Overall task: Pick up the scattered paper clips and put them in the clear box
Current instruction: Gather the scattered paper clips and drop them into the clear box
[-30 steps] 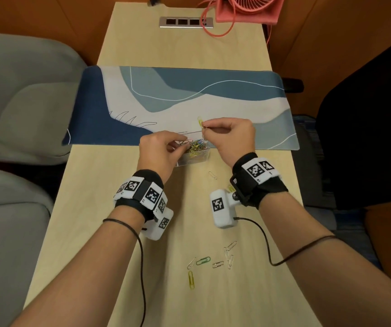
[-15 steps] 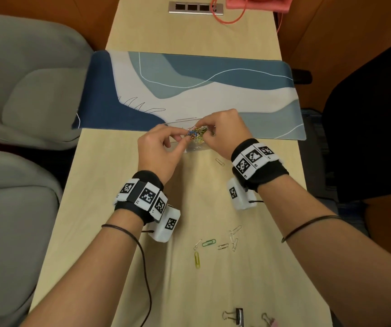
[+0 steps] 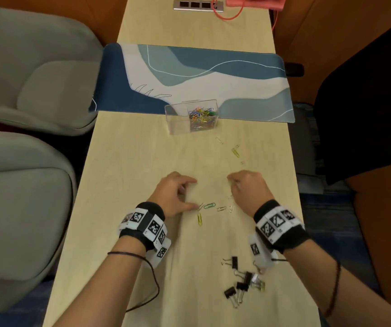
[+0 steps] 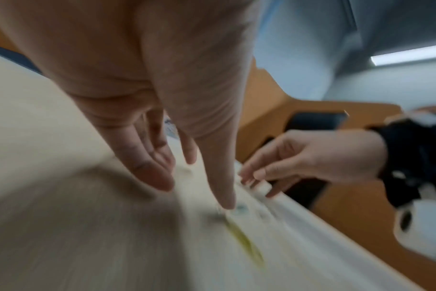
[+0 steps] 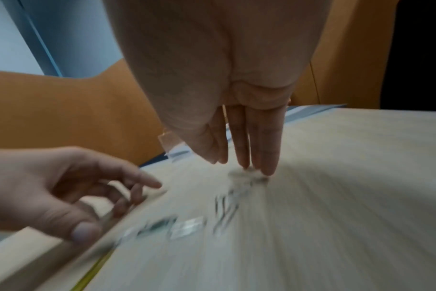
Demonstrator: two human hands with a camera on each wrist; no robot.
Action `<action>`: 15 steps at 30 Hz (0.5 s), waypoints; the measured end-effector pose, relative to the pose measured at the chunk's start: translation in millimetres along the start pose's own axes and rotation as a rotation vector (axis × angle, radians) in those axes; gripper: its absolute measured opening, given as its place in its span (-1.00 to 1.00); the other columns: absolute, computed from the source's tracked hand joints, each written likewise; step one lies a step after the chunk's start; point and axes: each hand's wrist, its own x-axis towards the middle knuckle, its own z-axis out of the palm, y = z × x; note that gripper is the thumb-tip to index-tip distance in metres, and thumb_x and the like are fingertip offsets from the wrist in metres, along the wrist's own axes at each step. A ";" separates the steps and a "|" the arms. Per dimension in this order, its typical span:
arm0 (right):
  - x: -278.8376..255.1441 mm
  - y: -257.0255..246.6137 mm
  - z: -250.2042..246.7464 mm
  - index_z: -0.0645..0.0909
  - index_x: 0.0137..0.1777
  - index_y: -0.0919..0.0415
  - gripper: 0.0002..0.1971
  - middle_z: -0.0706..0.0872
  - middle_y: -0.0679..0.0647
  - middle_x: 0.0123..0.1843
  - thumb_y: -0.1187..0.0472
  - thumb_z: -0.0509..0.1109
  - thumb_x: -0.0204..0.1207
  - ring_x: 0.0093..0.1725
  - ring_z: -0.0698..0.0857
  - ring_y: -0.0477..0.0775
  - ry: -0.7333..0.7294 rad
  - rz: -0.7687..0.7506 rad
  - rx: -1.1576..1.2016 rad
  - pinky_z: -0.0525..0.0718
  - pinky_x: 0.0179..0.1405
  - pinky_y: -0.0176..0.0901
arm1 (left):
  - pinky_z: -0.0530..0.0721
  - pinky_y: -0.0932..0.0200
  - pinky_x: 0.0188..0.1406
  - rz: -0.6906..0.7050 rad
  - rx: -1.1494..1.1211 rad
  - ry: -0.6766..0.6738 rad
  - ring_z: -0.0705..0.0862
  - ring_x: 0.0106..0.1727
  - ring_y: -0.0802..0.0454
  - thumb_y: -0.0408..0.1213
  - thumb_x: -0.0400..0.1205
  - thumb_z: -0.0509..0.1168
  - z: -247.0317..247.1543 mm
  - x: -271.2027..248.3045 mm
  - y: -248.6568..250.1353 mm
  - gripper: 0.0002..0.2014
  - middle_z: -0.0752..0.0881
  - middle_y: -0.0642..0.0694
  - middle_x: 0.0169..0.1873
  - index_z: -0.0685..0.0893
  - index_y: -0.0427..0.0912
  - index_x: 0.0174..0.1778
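Fingers of both hands hang relaxed and hold nothing: the left hand (image 3: pixel 174 194) has its thumb stretched toward the near cluster of paper clips, and the right hand (image 3: pixel 248 187) points its fingertips down at the tabletop, both views from the wrists being too smeared to show contact. Taking the clear box (image 3: pixel 191 119) as the landmark, the long pale wooden table (image 3: pixel 130 161) carries it, and two grey chairs (image 3: pixel 36 90) stand well off to the box's left. A blue and white desk mat (image 3: pixel 189 74) lies across the table just behind the box, whose far edge sits on the mat's near border. Both hands are well in front of the box, the left one nearer its left side, the right one nearer its right. A heap of black binder clips (image 3: pixel 241 284) lies farther still in front of the box, beside the right wrist. Inside the box, a mass of coloured paper clips (image 3: pixel 201 116) fills the right half. Between the two hands lie the green paper clip (image 3: pixel 209 205), a yellow paper clip (image 3: pixel 199 219) and a few pale ones, while another yellow-green clip (image 3: pixel 235 152) and small pale clips lie just in front of the box to its right.
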 end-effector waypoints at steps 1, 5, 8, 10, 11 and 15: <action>-13.4 -0.1 9.6 0.64 0.34 0.19 -0.67 0.67 0.16 0.33 0.24 0.30 0.60 0.27 0.65 0.12 -0.027 -0.026 -0.024 0.58 0.34 -0.14 | 0.53 0.35 0.09 0.022 0.046 -0.044 0.58 -0.01 0.15 -0.02 0.28 0.67 8.3 -8.1 0.2 -0.27 0.54 0.04 0.07 0.62 0.06 0.39; -42.7 -10.5 37.2 0.45 0.52 0.17 -0.53 0.40 0.24 0.56 0.04 0.27 0.64 0.52 0.40 0.20 -0.071 -0.083 -0.146 0.40 0.53 -0.02 | 0.42 0.26 0.30 0.187 0.233 -0.047 0.39 0.16 0.11 0.00 0.46 0.53 37.7 -30.6 -3.2 -0.28 0.37 0.05 0.17 0.47 0.09 0.56; -53.1 -18.5 50.9 0.46 0.49 0.20 -0.56 0.40 0.32 0.53 0.09 0.27 0.65 0.48 0.41 0.27 -0.056 -0.122 -0.262 0.42 0.50 0.00 | 0.42 0.24 0.27 0.244 0.306 0.023 0.40 0.16 0.06 -0.01 0.57 0.44 49.0 -38.9 -2.5 -0.43 0.40 -0.02 0.22 0.51 0.13 0.53; -57.0 -21.8 53.7 0.51 0.42 0.24 -0.64 0.46 0.32 0.46 0.26 0.28 0.63 0.43 0.45 0.27 -0.039 -0.113 -0.269 0.50 0.41 -0.04 | 0.52 0.15 0.22 0.259 0.296 0.081 0.47 0.15 -0.02 -0.06 0.57 0.45 55.2 -40.2 -0.7 -0.52 0.47 -0.09 0.22 0.61 0.07 0.44; -58.6 -22.8 53.2 0.54 0.37 0.26 -0.65 0.49 0.31 0.42 0.37 0.27 0.59 0.39 0.48 0.27 -0.030 -0.110 -0.270 0.54 0.35 -0.04 | 0.58 0.10 0.20 0.260 0.275 0.110 0.50 0.13 -0.05 -0.09 0.57 0.46 58.3 -39.9 0.0 -0.56 0.50 -0.11 0.20 0.67 0.03 0.39; -61.5 -18.8 49.6 0.69 0.17 0.31 -0.57 0.64 0.33 0.27 0.61 0.38 0.31 0.22 0.63 0.34 -0.018 -0.111 -0.308 0.72 0.01 0.00 | 0.70 -0.05 -0.01 0.255 0.202 0.224 0.60 0.00 -0.12 -0.20 0.53 0.52 68.6 -34.7 1.4 -0.74 0.61 -0.14 0.04 0.81 -0.18 0.10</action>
